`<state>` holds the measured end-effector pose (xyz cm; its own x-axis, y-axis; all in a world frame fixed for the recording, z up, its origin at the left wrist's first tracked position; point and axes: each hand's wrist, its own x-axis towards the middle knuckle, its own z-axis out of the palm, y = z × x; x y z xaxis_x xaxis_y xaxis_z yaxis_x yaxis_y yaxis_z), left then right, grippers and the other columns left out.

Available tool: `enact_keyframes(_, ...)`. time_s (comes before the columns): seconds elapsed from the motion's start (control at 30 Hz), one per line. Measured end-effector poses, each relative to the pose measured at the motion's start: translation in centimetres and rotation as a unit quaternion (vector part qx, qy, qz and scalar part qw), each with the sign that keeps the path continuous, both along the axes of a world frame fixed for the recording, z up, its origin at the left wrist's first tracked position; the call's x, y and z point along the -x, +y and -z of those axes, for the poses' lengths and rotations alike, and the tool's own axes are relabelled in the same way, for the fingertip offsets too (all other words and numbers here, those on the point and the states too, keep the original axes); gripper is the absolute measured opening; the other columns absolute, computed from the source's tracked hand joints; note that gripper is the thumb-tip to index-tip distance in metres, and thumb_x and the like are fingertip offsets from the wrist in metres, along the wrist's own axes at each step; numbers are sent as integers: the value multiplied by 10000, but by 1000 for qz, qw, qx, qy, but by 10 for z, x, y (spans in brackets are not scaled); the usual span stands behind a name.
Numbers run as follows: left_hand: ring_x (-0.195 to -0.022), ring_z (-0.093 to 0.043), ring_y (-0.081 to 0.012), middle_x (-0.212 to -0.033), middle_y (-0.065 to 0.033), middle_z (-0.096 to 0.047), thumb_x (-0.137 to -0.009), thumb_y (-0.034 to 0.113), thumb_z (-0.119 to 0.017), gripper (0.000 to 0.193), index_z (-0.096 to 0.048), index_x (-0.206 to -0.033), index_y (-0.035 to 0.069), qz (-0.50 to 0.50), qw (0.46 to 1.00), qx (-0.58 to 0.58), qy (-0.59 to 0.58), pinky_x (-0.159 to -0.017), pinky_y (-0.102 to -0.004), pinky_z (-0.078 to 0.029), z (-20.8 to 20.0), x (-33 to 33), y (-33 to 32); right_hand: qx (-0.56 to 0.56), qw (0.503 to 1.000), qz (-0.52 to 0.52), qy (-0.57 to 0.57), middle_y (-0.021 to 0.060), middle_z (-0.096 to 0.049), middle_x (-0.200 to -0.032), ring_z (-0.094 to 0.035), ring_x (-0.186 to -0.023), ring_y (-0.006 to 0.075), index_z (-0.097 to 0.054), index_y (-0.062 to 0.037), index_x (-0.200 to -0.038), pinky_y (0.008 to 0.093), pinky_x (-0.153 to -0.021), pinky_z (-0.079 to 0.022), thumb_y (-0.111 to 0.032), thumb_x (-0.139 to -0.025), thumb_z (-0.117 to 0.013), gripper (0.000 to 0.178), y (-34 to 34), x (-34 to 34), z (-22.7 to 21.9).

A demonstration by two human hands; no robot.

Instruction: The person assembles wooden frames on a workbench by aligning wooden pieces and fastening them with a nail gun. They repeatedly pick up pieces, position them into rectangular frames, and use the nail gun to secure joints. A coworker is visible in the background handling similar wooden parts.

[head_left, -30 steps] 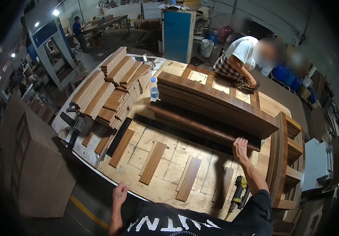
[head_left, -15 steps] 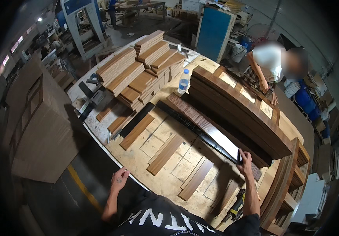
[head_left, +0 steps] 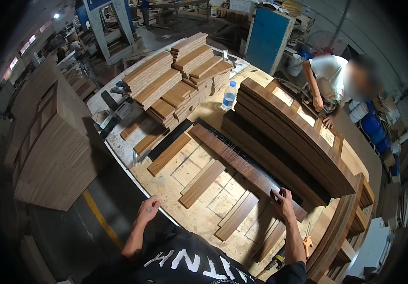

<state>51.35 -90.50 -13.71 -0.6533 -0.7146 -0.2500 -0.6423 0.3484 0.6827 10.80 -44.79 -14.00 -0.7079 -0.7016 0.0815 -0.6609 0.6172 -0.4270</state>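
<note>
A long dark-brown board (head_left: 242, 161) lies slantwise over the middle of the table. Near its right end, my right hand (head_left: 284, 204) is closed on a small black object (head_left: 275, 194) that sits against the board's face. Its exact kind is hidden by my fingers. My left hand (head_left: 149, 208) hangs by the table's near edge with its fingers curled together and nothing visible in them. Between the board and me, short wooden slats (head_left: 237, 215) lie in spaced pairs. A black strip (head_left: 170, 139) rests beyond the leftmost slat.
Stacked planks (head_left: 166, 90) and a water bottle (head_left: 229, 96) stand toward the back. Tall dark boards (head_left: 284, 128) rise behind the long board. A power tool (head_left: 276, 262) lies by my right forearm. Across the table, a person (head_left: 329, 80) leans over framed panels.
The long board has shifted toward me and to the left, with my right hand and the black object moving along. My left hand has barely moved. The whole view has turned slightly.
</note>
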Motion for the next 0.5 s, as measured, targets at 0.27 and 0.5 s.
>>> enact_keyframes(0.27, -900, -732, -307, -974, -190, -747, -956, 340, -678, 433, -658, -1230, 5, -3, 1000, 10, -16, -788, -376, -560, 8, -16, 5, -33, 999, -17, 11, 193, -543, -1345, -515, -1220, 392, -666, -218, -1325, 482, -1033, -440, -139, -758, -819, 592, -3, 7, 26)
enact_keyframes(0.5, -961, -708, -375, -1028, -225, -725, -948, 326, -655, 404, -651, -1217, 25, 29, 997, -25, -68, -812, -414, -554, 9, -4, 4, -4, 993, -10, 114, 218, -529, -1400, -499, -1279, 391, -701, -149, -1247, 508, -1051, -408, -282, -780, -812, 498, -36, 10, 54)
